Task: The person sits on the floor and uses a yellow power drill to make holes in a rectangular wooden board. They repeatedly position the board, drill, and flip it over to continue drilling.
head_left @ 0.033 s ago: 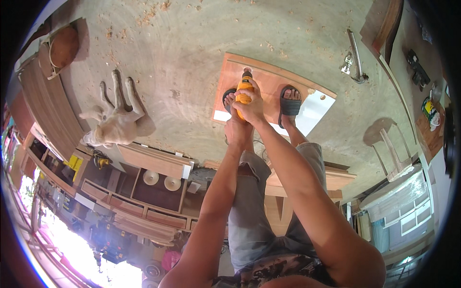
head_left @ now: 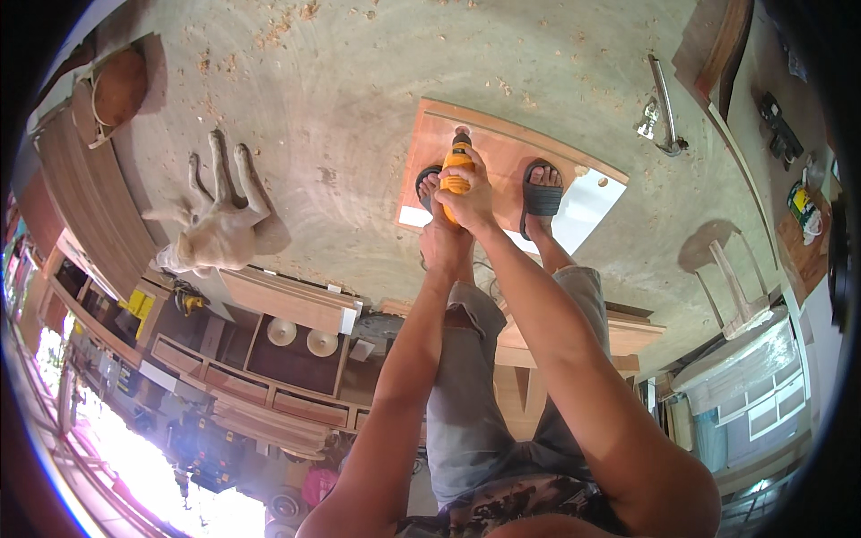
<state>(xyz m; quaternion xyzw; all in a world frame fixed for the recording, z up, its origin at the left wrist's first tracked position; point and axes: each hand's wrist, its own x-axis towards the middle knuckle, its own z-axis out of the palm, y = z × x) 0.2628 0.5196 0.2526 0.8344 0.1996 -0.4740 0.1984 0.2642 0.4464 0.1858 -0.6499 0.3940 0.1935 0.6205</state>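
A yellow power drill [head_left: 456,169] points its dark chuck [head_left: 462,138] down at the far left part of a wooden board [head_left: 502,143]. Pale shavings or a round cut show at the tip; I cannot tell which. My right hand [head_left: 471,199] is closed over the drill's body. Lower down, my left hand [head_left: 439,235] grips the drill's rear, its fingers partly hidden. Both my feet, in black sandals [head_left: 542,190], stand on the board. A round hole [head_left: 602,181] shows near the board's right end, beside a white patch [head_left: 583,211].
A pale dog [head_left: 220,238] lies on the concrete floor to the left. Stacked planks [head_left: 90,197] and wooden drawer frames [head_left: 296,368] stand at the left. A metal clamp [head_left: 665,108] lies at the far right, with a small upturned stool [head_left: 735,291] nearer. Wood shavings [head_left: 278,31] dot the floor.
The dog's tail has shifted slightly. My hands, the drill and the board look the same.
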